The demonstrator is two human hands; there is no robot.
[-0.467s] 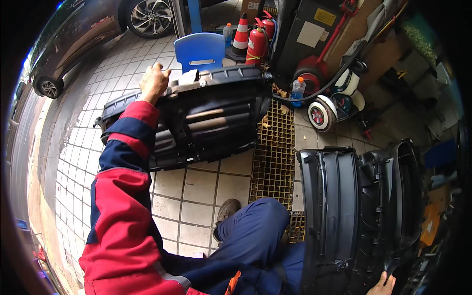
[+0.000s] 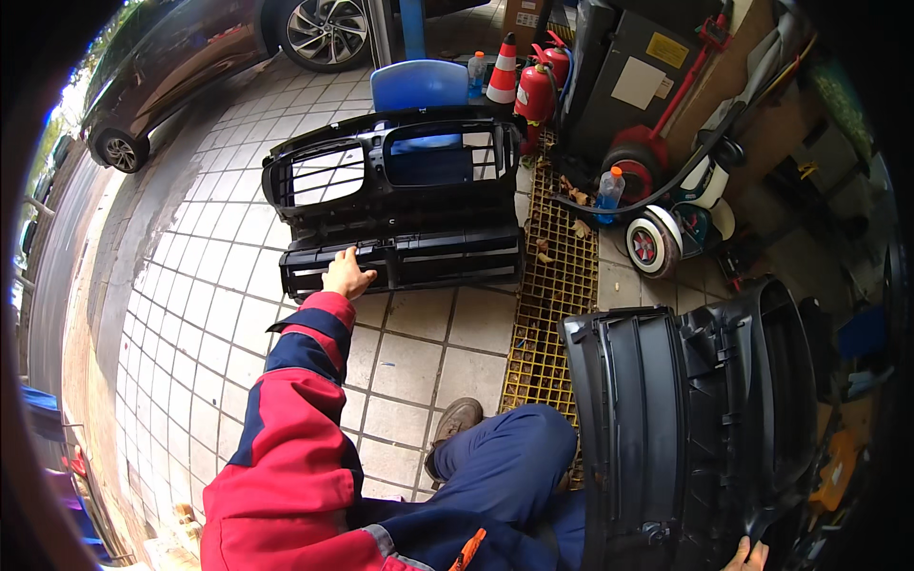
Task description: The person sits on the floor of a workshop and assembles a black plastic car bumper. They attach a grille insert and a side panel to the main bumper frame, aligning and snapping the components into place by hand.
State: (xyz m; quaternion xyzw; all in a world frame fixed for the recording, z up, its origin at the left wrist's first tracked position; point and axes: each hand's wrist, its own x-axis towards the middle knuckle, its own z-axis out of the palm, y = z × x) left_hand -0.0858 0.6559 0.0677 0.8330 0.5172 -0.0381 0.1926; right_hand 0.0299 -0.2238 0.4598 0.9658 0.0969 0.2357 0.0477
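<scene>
A black plastic car grille frame (image 2: 447,204), with two large slatted openings along its far side, is in front of the blue chair (image 2: 419,84). My left hand (image 2: 348,275) is closed on its near edge, left of the middle; the fingertips go over the edge and are partly hidden. A second, similar black plastic frame (image 2: 647,409) stands close on my right, beside my knee. At the bottom of the picture my right hand (image 2: 748,556) grips its lower right edge; only some of the fingers show.
A yellow floor grating (image 2: 547,285) runs between the two frames. Beyond stand a traffic cone (image 2: 502,71), red fire extinguishers (image 2: 536,93), a bottle of blue liquid (image 2: 610,193) and a white-wheeled ride-on scooter (image 2: 657,238). A dark car (image 2: 190,76) is parked at the far left.
The frame at my left hand has tipped over, so its held edge is now nearer me and its two openings show. My left hand has come down with it. My right hand stays put.
</scene>
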